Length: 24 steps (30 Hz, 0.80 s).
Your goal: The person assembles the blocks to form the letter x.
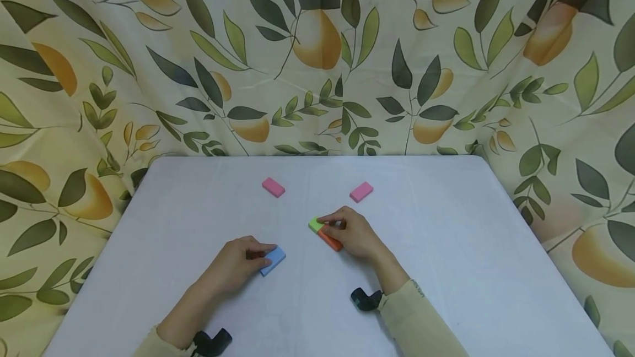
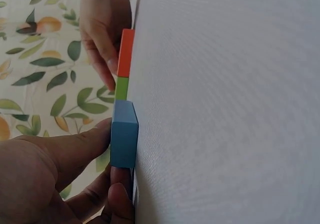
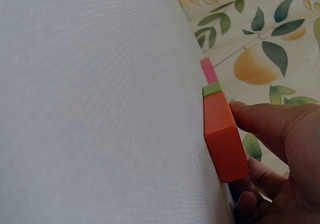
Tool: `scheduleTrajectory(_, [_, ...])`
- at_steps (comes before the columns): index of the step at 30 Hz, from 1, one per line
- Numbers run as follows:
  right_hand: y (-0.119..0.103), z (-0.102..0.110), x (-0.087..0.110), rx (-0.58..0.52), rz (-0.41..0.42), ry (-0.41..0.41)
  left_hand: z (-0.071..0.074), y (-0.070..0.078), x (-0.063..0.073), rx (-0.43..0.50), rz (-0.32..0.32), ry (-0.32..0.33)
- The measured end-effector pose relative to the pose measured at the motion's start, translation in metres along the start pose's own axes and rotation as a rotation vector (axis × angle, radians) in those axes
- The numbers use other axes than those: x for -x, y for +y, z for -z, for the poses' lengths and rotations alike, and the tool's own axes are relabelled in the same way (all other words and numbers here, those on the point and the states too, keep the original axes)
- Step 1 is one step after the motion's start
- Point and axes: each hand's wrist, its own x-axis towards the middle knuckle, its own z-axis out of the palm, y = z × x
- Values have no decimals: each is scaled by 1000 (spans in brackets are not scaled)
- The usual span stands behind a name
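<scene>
The left hand (image 1: 237, 263) pinches a blue rectangular block (image 1: 275, 259) between thumb and fingers, low at the tabletop. To its right, a green block (image 1: 315, 225) and an orange block (image 1: 331, 240) lie end to end in a slanted row. The right hand (image 1: 358, 236) grips the orange block, its thumb on the near part and its index finger reaching over toward the green one. In the right wrist view, the orange block (image 3: 225, 139) lies flat with the thumb at its upper face; the fingertips behind it are partly hidden.
Two pink blocks lie farther back, one pink block (image 1: 273, 187) on the left and another pink block (image 1: 361, 192) on the right. A white cloth covers the table (image 1: 421, 208). Behind it hangs a fruit-patterned curtain (image 1: 317, 98). Black wrist cameras sit at both sleeves.
</scene>
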Motion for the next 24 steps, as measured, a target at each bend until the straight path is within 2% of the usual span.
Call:
scheduleTrajectory(9, [0,0,2,-10,-13,4,0,5,-2,-31,19,-3])
scheduleTrajectory(24, [-2,-1,3,2,-17,6,-1,6,-9,-47,-7,-11])
